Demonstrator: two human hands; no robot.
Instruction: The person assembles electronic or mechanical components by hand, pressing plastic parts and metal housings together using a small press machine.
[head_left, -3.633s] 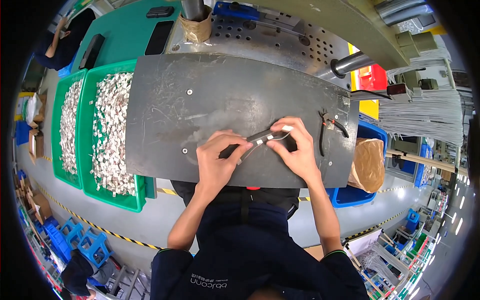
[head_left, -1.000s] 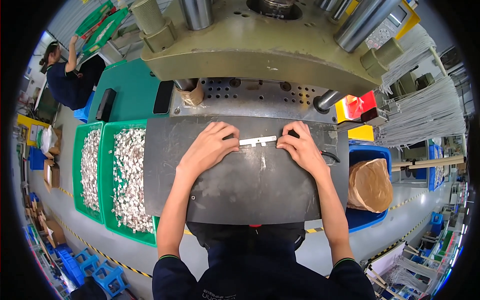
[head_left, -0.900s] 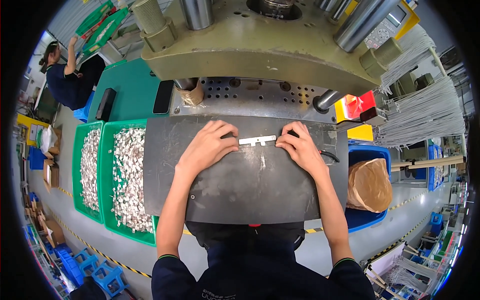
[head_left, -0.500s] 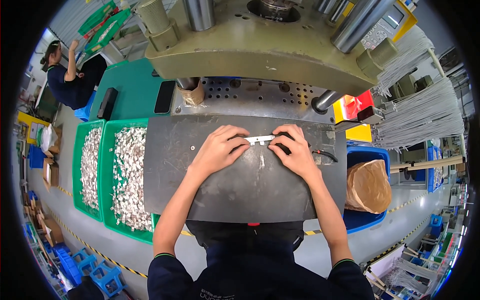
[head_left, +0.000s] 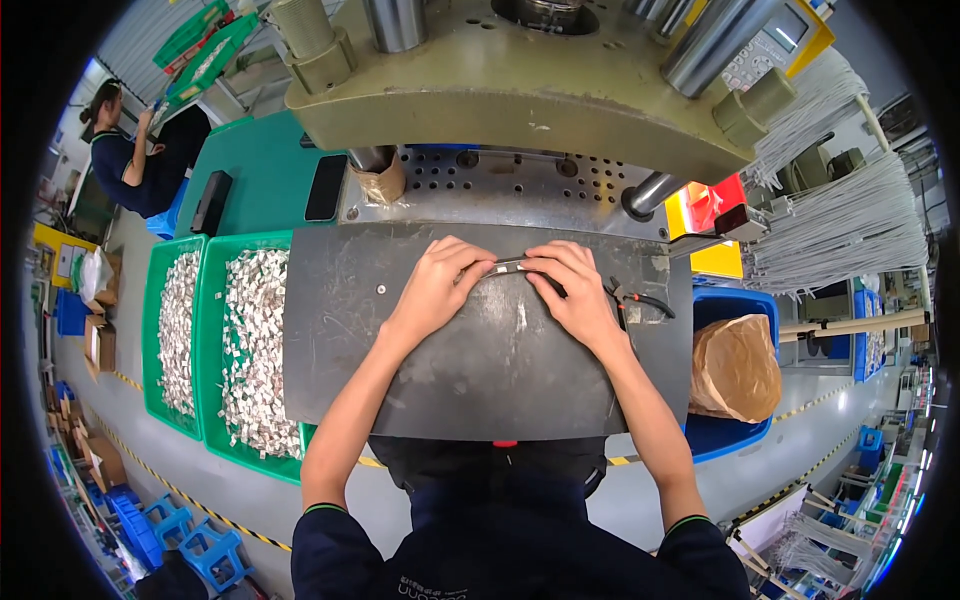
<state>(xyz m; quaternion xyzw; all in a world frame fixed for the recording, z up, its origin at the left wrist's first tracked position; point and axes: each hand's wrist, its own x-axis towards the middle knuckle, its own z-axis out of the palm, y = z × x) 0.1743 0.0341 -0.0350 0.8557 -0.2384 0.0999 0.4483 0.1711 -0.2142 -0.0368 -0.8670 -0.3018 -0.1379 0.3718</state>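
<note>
Both hands hold a short, narrow metal strip (head_left: 509,267) level just above the dark work plate (head_left: 480,390). At its left end are the pinched fingers of my left hand (head_left: 440,285). My right hand (head_left: 572,290) has its thumb and fingers closed on the other end, covering part of it. A small pale tab shows near the strip's middle. Just beyond my right hand lie pliers (head_left: 652,303) with dark and red handles. A small round washer-like piece (head_left: 381,289) rests on the plate left of my left hand.
A heavy press (head_left: 530,115) stands over a perforated bed (head_left: 500,190) ahead. Green bins (head_left: 208,330) of small metal pieces sit at left, beside a phone (head_left: 327,188). At right, a blue bin (head_left: 730,447) holds a paper bag (head_left: 737,370). Another person (head_left: 125,160) sits far left.
My hands have drawn closer together, and the strip has tilted, so it looks thinner and darker. My right hand has moved left and slightly away, uncovering more of the pliers.
</note>
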